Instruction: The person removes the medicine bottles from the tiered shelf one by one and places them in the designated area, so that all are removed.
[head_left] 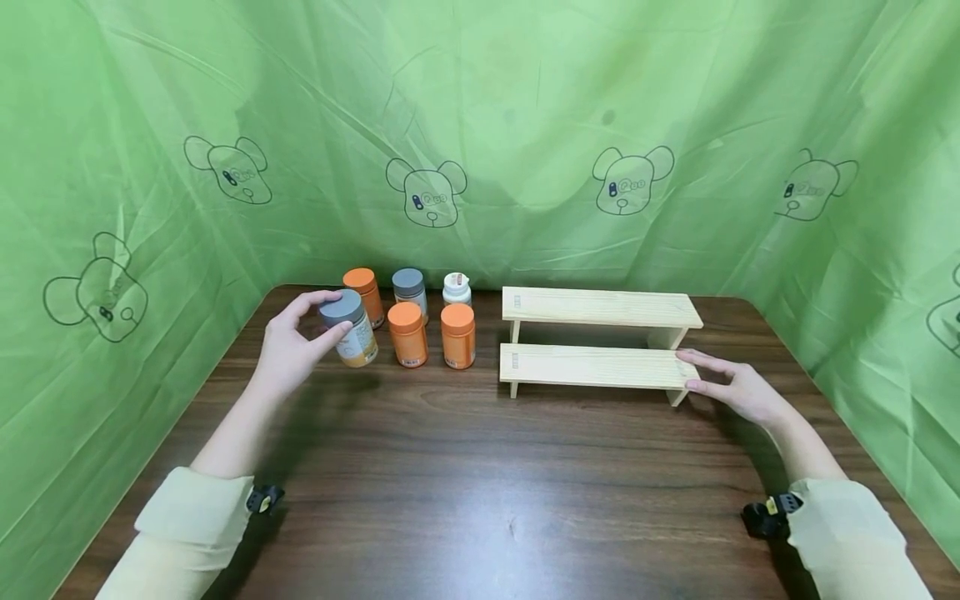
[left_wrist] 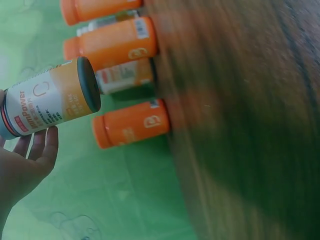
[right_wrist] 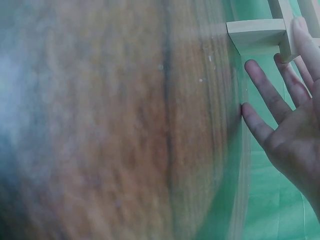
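Note:
My left hand (head_left: 288,350) grips a grey-capped supplement bottle (head_left: 356,340) by its lid, thumb on one side and fingers on the other. In the left wrist view the bottle (left_wrist: 52,100) is raised off the table, its white and orange label showing. On the right, my right hand (head_left: 742,396) pinches the end of the lower step of a two-step wooden rack (head_left: 592,367), thumb in front and index finger behind. Seen from the right wrist, the remaining fingers (right_wrist: 270,95) are spread beneath the board (right_wrist: 257,31).
Two orange bottles (head_left: 407,340) stand in front. Behind them are another orange bottle (head_left: 366,292), a second grey-capped bottle (head_left: 408,287) and a small white bottle (head_left: 457,292). A green curtain (head_left: 525,125) surrounds the dark wooden table (head_left: 480,483).

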